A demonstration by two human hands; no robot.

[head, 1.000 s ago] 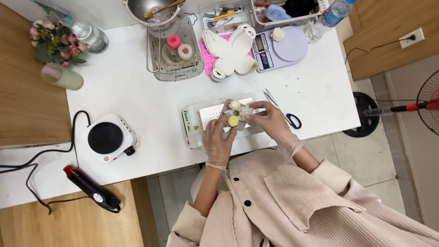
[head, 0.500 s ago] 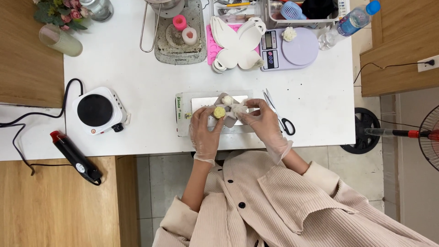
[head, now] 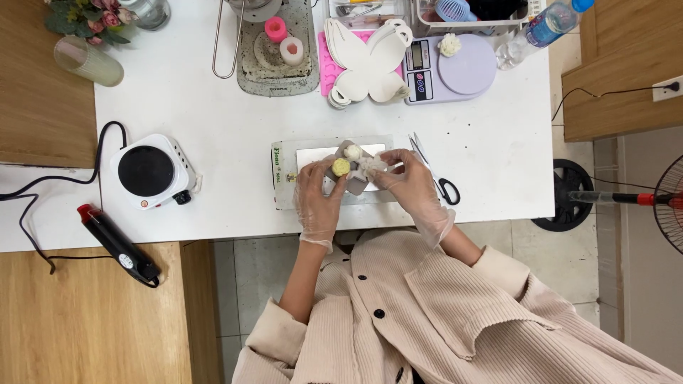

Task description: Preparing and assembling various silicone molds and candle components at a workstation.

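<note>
Above the cutting mat (head: pixel 284 167), near the front edge of the white tabletop (head: pixel 235 128): small grey mould (head: pixel 353 178) held just over the mat's middle, pinched between both gloved hands. Left hand (head: pixel 319 195) closed around the mould's left side, thumb close to a small yellow round piece (head: pixel 341 167) seated at the top. Right hand (head: pixel 411 186) closed on the right side, fingertips gripping a whitish flower-shaped piece (head: pixel 371 165) touching the mould; a second pale piece (head: pixel 353 151) at the far end of the mould. Whether that piece is loose or fixed: cannot tell. For good handling, judged from this view: keep the mould low over the mat so that any dropped piece lands there and not on the floor. Support from below with the left hand; work with the right fingertips only. Apply light, even pressure, since such small moulded shapes probably chip or deform easily. Avoid twisting both hands in opposite directions. Keep clear of the scissors (head: pixel 435 171) lying just right of the mat, blades pointing away from the body. Hot plate (head: pixel 148 171) well to the left of the mat, heat gun (head: pixel 117 245) left and nearer the body, digital scale (head: pixel 452 67) beyond the mat to the right: none within reach of the work, none needing attention.
</note>
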